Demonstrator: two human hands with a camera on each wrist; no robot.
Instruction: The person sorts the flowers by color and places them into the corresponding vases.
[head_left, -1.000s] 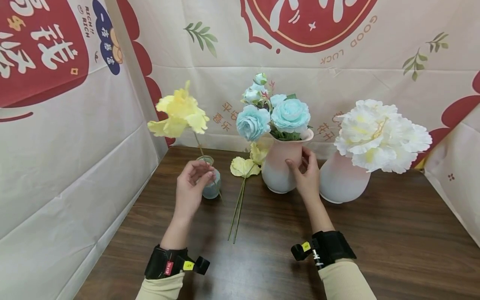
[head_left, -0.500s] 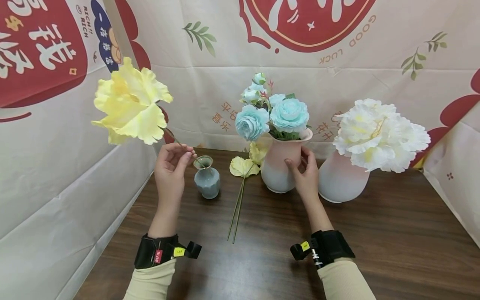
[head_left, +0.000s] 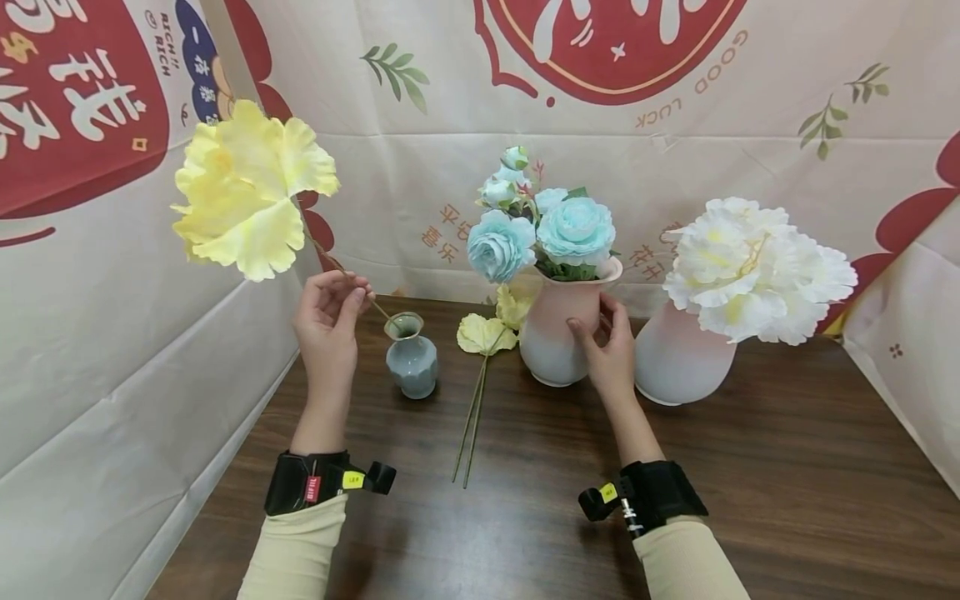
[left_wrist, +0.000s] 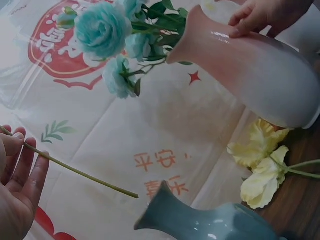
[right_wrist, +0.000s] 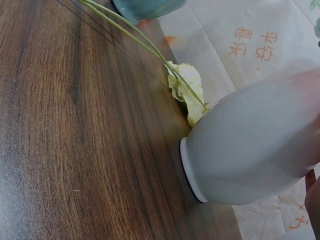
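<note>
My left hand (head_left: 328, 321) pinches the stem of a yellow flower (head_left: 251, 192), its bloom leaning up to the left. The stem's lower end (left_wrist: 131, 194) is right at the mouth of a small blue-grey vase (head_left: 412, 367), which stands upright on the table. My right hand (head_left: 609, 354) holds the side of a pink-and-white vase (head_left: 555, 342), thumb in front and fingers toward the back. Light blue flowers (head_left: 576, 231) fill that vase. In the right wrist view only a bit of the hand shows at the right edge, beside the vase's pale body (right_wrist: 245, 145).
Two yellow flowers (head_left: 483, 335) lie between the vases, stems (head_left: 471, 425) toward me on the dark wooden table (head_left: 525, 517). To the right, another pink-and-white vase (head_left: 678, 367) bears large white flowers (head_left: 757, 267). Printed cloth (head_left: 420, 158) hangs behind and at the sides.
My left hand has moved left and up, away from in front of the small vase, tilting the yellow flower leftward and bringing its stem end to the vase mouth. The right hand has stayed put.
</note>
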